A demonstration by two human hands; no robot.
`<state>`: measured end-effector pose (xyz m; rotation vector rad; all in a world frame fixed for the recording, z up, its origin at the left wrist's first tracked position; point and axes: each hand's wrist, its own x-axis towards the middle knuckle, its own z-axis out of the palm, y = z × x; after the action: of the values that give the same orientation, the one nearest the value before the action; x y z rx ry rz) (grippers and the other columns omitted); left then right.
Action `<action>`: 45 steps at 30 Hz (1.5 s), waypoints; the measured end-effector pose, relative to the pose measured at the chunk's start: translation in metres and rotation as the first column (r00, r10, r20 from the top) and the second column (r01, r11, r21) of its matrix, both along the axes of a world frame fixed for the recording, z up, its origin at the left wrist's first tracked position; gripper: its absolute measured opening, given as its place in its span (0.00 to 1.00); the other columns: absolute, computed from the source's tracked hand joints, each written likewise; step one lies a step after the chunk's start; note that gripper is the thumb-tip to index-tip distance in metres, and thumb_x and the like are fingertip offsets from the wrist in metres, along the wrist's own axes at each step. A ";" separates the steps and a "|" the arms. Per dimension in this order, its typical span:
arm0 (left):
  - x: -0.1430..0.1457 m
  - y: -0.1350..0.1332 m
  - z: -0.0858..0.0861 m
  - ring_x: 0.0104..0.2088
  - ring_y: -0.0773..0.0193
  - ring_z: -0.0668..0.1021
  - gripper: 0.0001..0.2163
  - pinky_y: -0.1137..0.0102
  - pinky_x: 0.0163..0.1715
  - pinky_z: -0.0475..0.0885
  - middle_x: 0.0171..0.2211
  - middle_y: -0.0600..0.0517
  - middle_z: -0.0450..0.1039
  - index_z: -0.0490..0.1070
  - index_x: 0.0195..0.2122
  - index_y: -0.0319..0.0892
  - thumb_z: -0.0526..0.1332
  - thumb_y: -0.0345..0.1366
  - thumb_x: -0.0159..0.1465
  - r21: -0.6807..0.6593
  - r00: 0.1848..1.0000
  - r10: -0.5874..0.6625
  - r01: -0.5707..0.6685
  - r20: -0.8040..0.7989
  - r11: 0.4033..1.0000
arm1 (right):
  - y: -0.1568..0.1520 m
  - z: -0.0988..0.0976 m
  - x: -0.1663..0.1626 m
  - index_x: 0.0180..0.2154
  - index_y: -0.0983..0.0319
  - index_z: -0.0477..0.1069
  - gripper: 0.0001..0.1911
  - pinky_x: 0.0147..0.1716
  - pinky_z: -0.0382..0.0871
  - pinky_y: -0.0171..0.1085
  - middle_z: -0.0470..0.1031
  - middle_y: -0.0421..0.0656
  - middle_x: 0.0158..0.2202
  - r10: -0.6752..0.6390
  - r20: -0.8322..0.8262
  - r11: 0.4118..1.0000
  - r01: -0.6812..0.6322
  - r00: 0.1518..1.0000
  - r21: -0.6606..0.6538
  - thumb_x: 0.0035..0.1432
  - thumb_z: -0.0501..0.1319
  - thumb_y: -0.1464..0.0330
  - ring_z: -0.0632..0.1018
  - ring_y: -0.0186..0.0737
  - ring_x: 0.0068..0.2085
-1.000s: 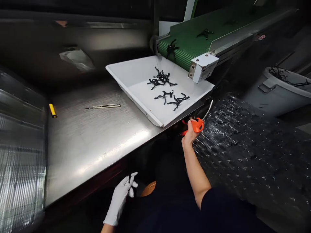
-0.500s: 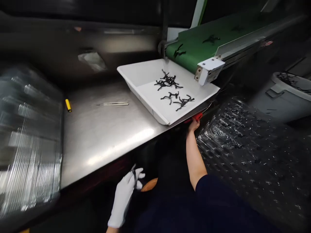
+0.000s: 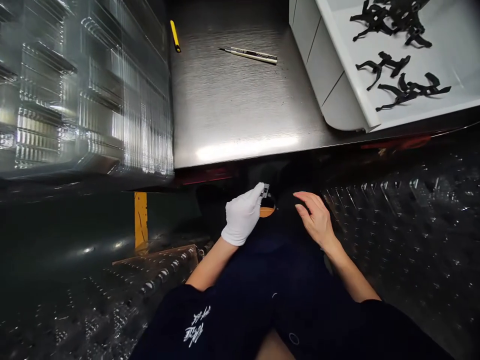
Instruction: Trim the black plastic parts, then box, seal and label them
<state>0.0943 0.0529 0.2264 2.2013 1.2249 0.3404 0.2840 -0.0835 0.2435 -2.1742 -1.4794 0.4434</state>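
Across comes the bare right hand [image 3: 317, 220], off the orange-handled tool it held at the right a second ago and now in front of the body, empty, thumb and fingers apart. Opposite, the white-gloved left hand [image 3: 242, 215] is clamped by its fingertips on a small grey-black part [image 3: 266, 190], just off the front edge of the brushed-metal table [image 3: 232, 110]. Risk here: it's a slight pinch, so a slip in the smooth glove could drop the part into the dark below. Up right, the white shallow-sided tray [image 3: 333, 85] holds branching black plastic pieces [image 3: 408, 93], some heaped, two nearer its front; its corner sits close to the table edge, so a stray elbow could nudge it. At left, clear ridged plastic containers [image 3: 123, 100] stand stacked, contents hard to tell.
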 end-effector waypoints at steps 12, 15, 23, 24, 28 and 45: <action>-0.018 -0.012 0.024 0.31 0.62 0.82 0.25 0.69 0.37 0.78 0.36 0.49 0.83 0.75 0.60 0.42 0.70 0.41 0.62 -0.836 0.750 0.443 0.262 0.491 0.481 | 0.052 0.008 -0.027 0.40 0.62 0.80 0.11 0.33 0.75 0.36 0.81 0.45 0.31 0.327 -0.006 0.924 -0.319 0.945 0.212 0.69 0.58 0.70 0.80 0.38 0.31; -0.020 -0.008 0.032 0.30 0.62 0.82 0.27 0.70 0.34 0.77 0.32 0.50 0.81 0.73 0.62 0.41 0.70 0.39 0.61 -0.865 0.722 0.478 0.442 0.501 0.238 | 0.050 0.002 -0.030 0.27 0.61 0.76 0.18 0.27 0.71 0.33 0.76 0.42 0.25 0.347 -0.230 0.934 -0.312 0.909 0.175 0.69 0.56 0.67 0.76 0.35 0.26; -0.021 -0.005 0.052 0.22 0.68 0.79 0.12 0.75 0.34 0.73 0.20 0.59 0.75 0.83 0.49 0.47 0.63 0.43 0.69 -0.646 0.870 0.051 0.323 0.490 0.691 | 0.045 -0.008 -0.051 0.38 0.60 0.82 0.21 0.36 0.78 0.36 0.83 0.45 0.37 0.199 -0.741 0.977 -0.187 0.642 0.101 0.66 0.60 0.51 0.83 0.41 0.36; -0.021 -0.005 0.054 0.23 0.68 0.79 0.12 0.75 0.34 0.73 0.20 0.59 0.75 0.83 0.49 0.47 0.63 0.42 0.70 -0.581 0.883 -0.003 0.311 0.470 0.752 | 0.045 -0.008 -0.053 0.41 0.60 0.82 0.22 0.40 0.79 0.38 0.83 0.46 0.41 0.178 -0.764 0.982 -0.167 0.620 0.093 0.65 0.60 0.50 0.83 0.43 0.40; -0.018 -0.009 0.057 0.27 0.64 0.81 0.12 0.73 0.31 0.69 0.23 0.56 0.78 0.82 0.50 0.48 0.62 0.42 0.71 -0.313 0.927 -0.231 0.322 0.295 0.894 | 0.047 -0.008 -0.060 0.42 0.59 0.82 0.24 0.52 0.78 0.45 0.83 0.47 0.48 0.138 -0.782 0.989 -0.119 0.607 0.082 0.66 0.59 0.48 0.83 0.46 0.49; -0.030 0.016 0.045 0.26 0.66 0.77 0.17 0.71 0.36 0.73 0.33 0.53 0.81 0.82 0.49 0.43 0.57 0.43 0.69 -0.672 0.947 0.139 0.096 0.288 0.734 | 0.046 0.016 -0.066 0.32 0.64 0.76 0.21 0.24 0.71 0.32 0.76 0.41 0.24 -0.284 -0.945 0.949 -0.189 -0.160 -0.253 0.50 0.75 0.53 0.75 0.33 0.25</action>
<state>0.0640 0.0690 0.2717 1.4227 0.9805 0.1975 0.2176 -0.0380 0.2594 -1.0737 -0.2614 1.9348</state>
